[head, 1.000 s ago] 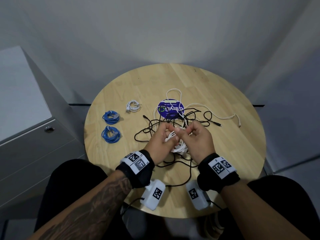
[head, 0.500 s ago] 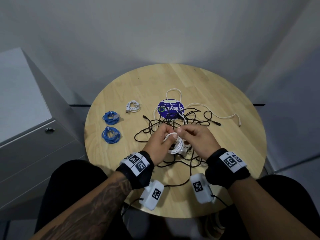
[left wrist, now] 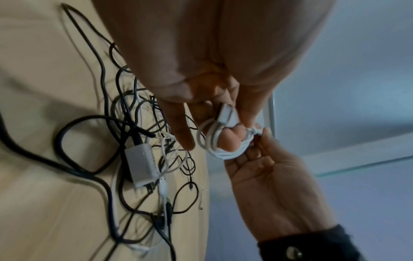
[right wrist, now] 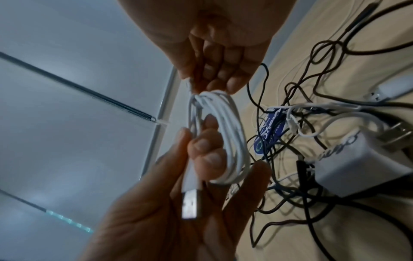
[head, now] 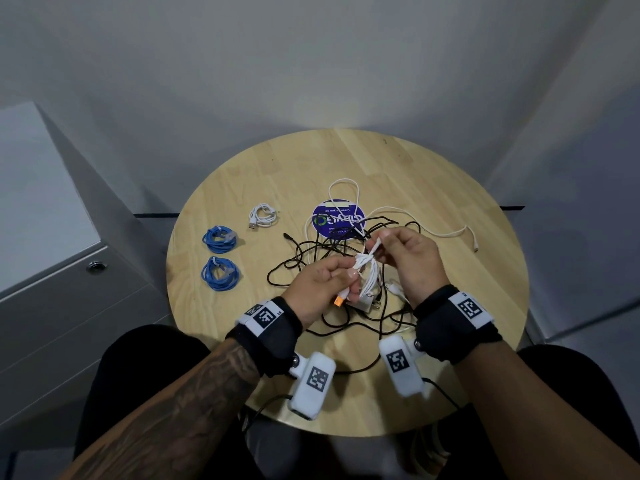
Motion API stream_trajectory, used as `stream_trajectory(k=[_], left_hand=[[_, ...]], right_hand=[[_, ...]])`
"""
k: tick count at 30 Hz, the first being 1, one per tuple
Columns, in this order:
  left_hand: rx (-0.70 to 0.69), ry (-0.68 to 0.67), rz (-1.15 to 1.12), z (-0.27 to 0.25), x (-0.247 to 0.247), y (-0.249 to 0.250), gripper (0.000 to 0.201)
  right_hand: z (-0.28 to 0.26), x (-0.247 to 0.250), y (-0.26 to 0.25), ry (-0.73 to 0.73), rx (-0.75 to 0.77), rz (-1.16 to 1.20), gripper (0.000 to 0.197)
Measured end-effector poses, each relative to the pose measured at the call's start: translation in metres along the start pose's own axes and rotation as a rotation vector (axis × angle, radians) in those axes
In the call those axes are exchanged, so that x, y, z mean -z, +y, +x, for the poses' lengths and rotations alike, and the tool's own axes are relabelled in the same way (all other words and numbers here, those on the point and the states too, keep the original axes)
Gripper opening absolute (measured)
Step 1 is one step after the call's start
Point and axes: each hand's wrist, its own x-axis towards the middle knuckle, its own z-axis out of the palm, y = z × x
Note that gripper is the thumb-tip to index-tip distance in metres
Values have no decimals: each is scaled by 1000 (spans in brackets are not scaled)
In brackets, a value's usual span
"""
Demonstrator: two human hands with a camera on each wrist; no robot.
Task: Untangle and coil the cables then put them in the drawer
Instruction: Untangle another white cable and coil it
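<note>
1. Round wooden table point(head: 433, 386) in front of me; grey drawer cabinet point(head: 52, 306) to my left, drawers closed.
2. Tangle of black cables point(head: 311, 251) mid-table, a loose white cable point(head: 446, 233) threaded through it.
3. White charger block point(right wrist: 355, 164) lies in the tangle; cursive writing on its side, too blurred to read.
4. Two coiled blue cables point(head: 220, 273) near the left edge, set one behind the other; a small coiled white cable point(head: 263, 216) just beyond them.
5. Round purple sticker point(head: 337, 219) under the tangle, upside down to me; small print, partly "Clean", the rest unreadable.
6. My left hand point(head: 323, 284) grips the white cable coil point(head: 367, 275) above the table, fingers through its loops, USB plug point(right wrist: 190, 203) by my thumb.
7. My right hand point(head: 410, 258) pinches the coil's top end.
</note>
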Motion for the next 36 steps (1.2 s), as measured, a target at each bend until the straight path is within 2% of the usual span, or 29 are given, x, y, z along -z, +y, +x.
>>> stream_trajectory(k=[3, 6, 9, 11, 13, 17, 21, 24, 26, 29, 32, 36], left_hand=[[44, 72, -149, -6, -2, -2, 14], [59, 161, -284, -7, 0, 1, 16], [45, 187, -340, -3, 6, 9, 12], [58, 184, -309, -4, 10, 9, 14], [43, 195, -191, -5, 12, 8, 19], [-86, 208, 145, -4, 16, 8, 13], [-81, 242, 180, -3, 18, 15, 13], [-21, 318, 294, 8, 39, 28, 14], [38, 438, 385, 21, 67, 37, 13], [96, 578, 570, 43, 115, 39, 9], [244, 556, 929, 66, 142, 34, 17], [431, 385, 1424, 84, 149, 30, 28]], right_hand=[[-3, -1, 5, -54, -82, 74, 20], [-9, 0, 13, -79, -98, -34, 4], [-16, -4, 15, -202, -57, -166, 5], [-19, -6, 14, -239, -73, -168, 6], [-19, -6, 14, -245, -121, -141, 8], [-15, -1, 15, -286, -217, -32, 11], [-12, -4, 12, -306, -236, 35, 11], [-5, 0, 12, -276, -110, -146, 7], [3, 9, 17, -177, -8, -344, 4], [12, 24, 29, -87, 25, -528, 2], [10, 24, 36, -122, -1, -684, 4], [9, 21, 38, -116, -29, -769, 7]])
